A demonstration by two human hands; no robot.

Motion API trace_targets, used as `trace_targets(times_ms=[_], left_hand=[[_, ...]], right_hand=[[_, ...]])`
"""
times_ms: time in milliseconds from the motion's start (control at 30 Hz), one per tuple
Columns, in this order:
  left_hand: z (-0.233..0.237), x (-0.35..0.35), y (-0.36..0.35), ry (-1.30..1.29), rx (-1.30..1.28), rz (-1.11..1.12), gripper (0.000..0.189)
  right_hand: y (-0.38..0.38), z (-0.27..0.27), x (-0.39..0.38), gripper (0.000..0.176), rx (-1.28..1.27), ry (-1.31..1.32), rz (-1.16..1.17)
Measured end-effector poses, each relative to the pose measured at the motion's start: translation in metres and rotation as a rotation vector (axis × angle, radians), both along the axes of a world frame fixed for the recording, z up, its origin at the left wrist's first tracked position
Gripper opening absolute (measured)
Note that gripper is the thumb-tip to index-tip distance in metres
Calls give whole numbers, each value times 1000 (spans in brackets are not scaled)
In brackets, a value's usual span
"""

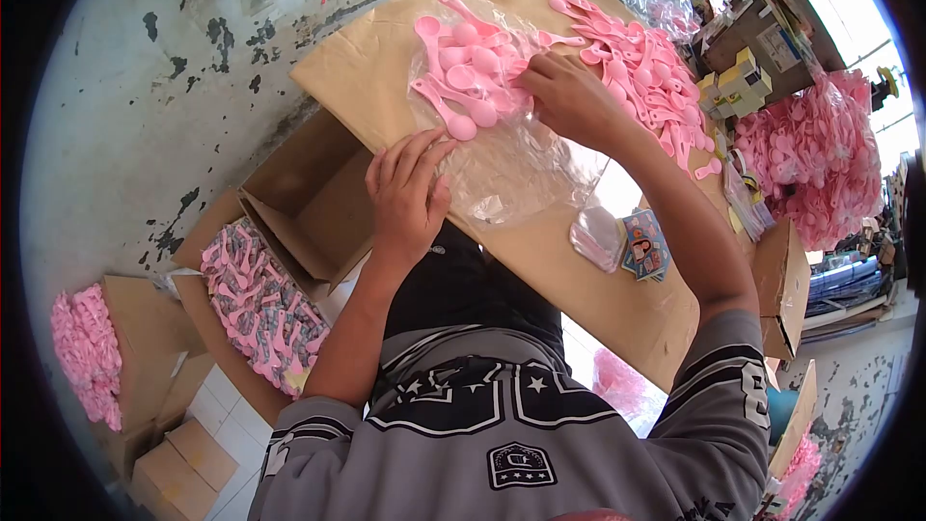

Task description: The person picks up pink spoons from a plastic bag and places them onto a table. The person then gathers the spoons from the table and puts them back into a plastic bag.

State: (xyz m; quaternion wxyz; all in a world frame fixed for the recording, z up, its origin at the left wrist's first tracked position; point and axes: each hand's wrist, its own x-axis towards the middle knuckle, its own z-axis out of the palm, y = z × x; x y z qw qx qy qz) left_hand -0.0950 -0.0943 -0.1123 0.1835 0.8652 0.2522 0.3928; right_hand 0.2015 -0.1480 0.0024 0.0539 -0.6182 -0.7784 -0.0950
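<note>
A small heap of pink spoons (pixel 468 63) lies on clear plastic bags (pixel 492 169) on the brown-covered table (pixel 362 72). My left hand (pixel 410 183) rests at the table's near edge, just below the heap, with its fingers spread and nothing in them. My right hand (pixel 564 92) is at the heap's right side, its fingers bent down onto the pink spoons; the fingertips are partly hidden. To the right of that hand lies a larger pile of loose pink spoons (pixel 656 82).
Stacked cards (pixel 644 246) and small clear bags (pixel 598 236) lie near the table's right edge. An open carton (pixel 323 198) stands at the left, beside a box of packed pink spoons (pixel 256 299). Bagged pink items (pixel 810 154) are piled at the right.
</note>
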Motion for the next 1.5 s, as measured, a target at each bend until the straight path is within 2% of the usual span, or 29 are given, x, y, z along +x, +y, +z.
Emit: trace_targets(times_ms=[133, 233, 367, 400, 500, 600, 700, 767, 800, 900, 1033, 1133, 1333, 1500], left_hand=[[-1, 0, 0, -5, -7, -3, 44], [-2, 0, 0, -8, -12, -6, 48], [-3, 0, 0, -10, -7, -3, 48], [-3, 0, 0, -11, -6, -3, 48], [-3, 1, 1, 1, 10, 2, 44], [-2, 2, 1, -1, 21, 5, 45], [-4, 2, 0, 9, 23, 10, 45], [-2, 2, 0, 17, 27, 10, 45], [-1, 2, 0, 19, 31, 13, 46], [-3, 2, 1, 24, 27, 10, 46], [-3, 3, 0, 21, 32, 12, 46], [-3, 3, 0, 27, 36, 17, 46], [-5, 4, 0, 19, 30, 26, 48], [-6, 4, 0, 10, 35, 22, 48]], right_hand=[[-11, 23, 8, 29, -55, 380, -33], [-8, 24, 22, 18, 131, 710, 26], [-7, 39, 55, 32, 308, 1115, -301], [-6, 39, 71, 36, 326, 1065, -409], [-5, 24, 98, 33, 503, 377, -583], [-1, 19, 78, 34, 814, -11, -299], [-9, 37, 19, 31, 163, 597, -232], [-5, 25, 4, 23, -31, 479, -172], [-9, 18, -5, 29, 29, 299, -142], [-3, -5, -19, 37, 132, 144, -111], [14, -28, -23, 25, 194, 93, -89], [13, -23, -26, 20, 109, 24, -126], [4, -18, -18, 18, 183, 119, -63], [-2, -4, -4, 16, 152, 74, -76]])
